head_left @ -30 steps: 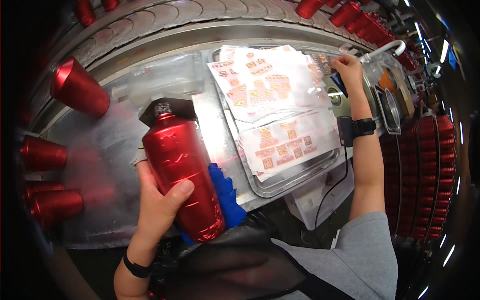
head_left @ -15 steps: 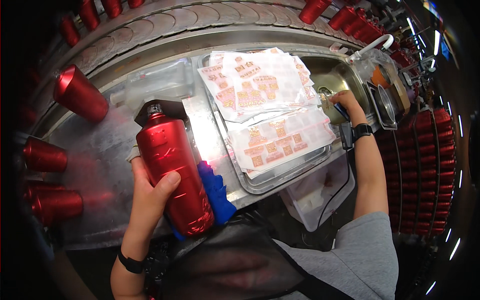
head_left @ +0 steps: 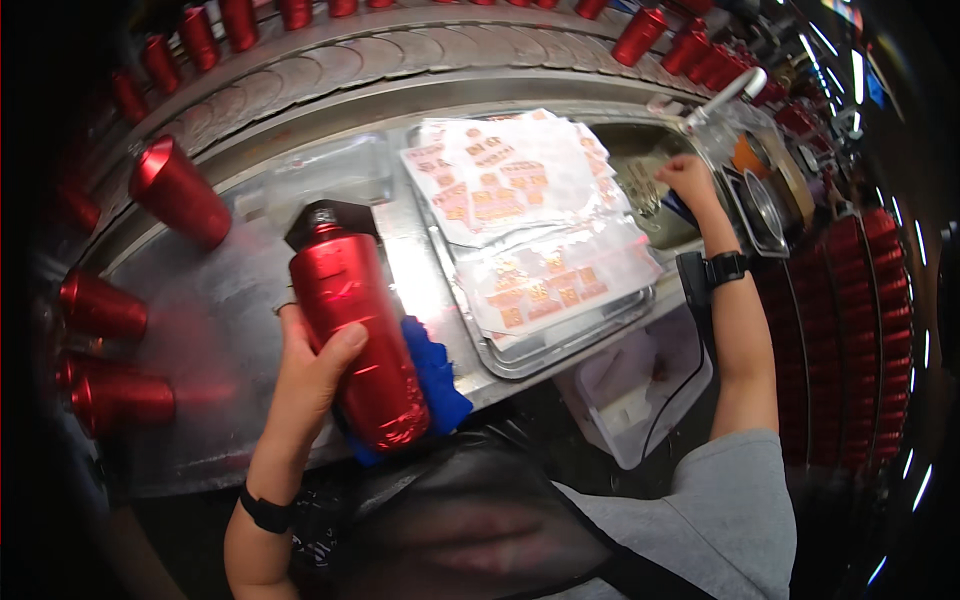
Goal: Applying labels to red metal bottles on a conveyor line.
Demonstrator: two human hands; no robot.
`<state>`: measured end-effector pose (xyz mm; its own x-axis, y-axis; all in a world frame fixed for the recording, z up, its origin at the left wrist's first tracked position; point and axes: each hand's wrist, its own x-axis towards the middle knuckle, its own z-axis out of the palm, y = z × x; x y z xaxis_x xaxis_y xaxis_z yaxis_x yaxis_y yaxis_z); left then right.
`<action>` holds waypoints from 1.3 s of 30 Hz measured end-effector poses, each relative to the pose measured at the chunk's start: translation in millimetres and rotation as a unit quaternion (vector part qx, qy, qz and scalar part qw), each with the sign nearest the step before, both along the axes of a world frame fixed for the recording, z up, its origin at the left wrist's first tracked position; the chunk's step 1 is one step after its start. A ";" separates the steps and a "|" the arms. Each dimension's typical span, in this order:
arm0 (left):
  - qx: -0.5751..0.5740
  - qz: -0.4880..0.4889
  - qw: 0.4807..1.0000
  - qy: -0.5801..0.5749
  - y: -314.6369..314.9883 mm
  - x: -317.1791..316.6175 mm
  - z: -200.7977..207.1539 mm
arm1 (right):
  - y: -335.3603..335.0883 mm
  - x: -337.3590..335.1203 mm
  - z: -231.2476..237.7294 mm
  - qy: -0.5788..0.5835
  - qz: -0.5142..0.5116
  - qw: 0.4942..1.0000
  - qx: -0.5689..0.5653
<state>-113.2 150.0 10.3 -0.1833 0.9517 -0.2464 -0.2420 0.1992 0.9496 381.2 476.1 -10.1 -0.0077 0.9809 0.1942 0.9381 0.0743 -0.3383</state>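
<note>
My left hand (head_left: 308,375) is wrapped round a glossy red bottle (head_left: 362,320), its thumb lying across the front. The bottle leans with its bare neck pointing away from me, in front of a dark angular piece (head_left: 357,216). A blue cloth (head_left: 438,385) lies beside and under its base. At the right, my right hand (head_left: 692,182) is over the edge of the water-filled sink (head_left: 655,228), fingers pinched together; what is between them is too small to make out. Between my hands, white sheets with gold and red printed decals (head_left: 520,190) lie stacked on a metal tray (head_left: 520,368).
Several red bottles (head_left: 180,195) stand on the metal table at the left. More line the curved conveyor (head_left: 400,52) at the back. A white tap (head_left: 735,90) is over the sink. Below the table edge sits a white bin (head_left: 625,385), with a black cable near it. Red bottles fill racks (head_left: 845,340) at the right.
My right hand has drawn its fingers up slightly over the sink. The left hand keeps hold of the bottle. The bottles along the conveyor have shifted, and the whole view has tilted a little.
</note>
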 end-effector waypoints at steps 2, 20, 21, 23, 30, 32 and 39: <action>0.005 0.001 1.000 0.026 0.8 -2.3 -3.2 | -13.8 -19.7 34.5 0.021 0.042 0.999 0.012; 0.024 0.012 1.000 -0.012 -12.0 -9.8 -2.5 | -188.3 -222.5 117.6 0.055 0.346 0.930 0.111; 0.029 -0.002 1.000 -0.007 -12.3 -10.8 -1.0 | -198.5 -230.1 120.2 0.060 0.354 0.928 0.102; 0.018 0.002 1.000 -0.002 -17.1 -13.9 0.6 | -211.2 -245.9 125.7 0.069 0.391 0.912 0.102; 0.044 -0.027 0.995 -0.081 -19.5 -27.2 -4.6 | -229.0 -290.7 128.7 0.128 0.502 0.853 0.061; 0.048 -0.030 0.995 -0.081 -20.0 -30.5 -7.0 | -232.4 -299.4 136.0 0.166 0.525 0.834 -0.028; 0.026 -0.066 0.987 -0.143 -18.4 -38.1 -8.4 | -201.6 -354.4 127.7 0.135 0.582 0.798 -0.078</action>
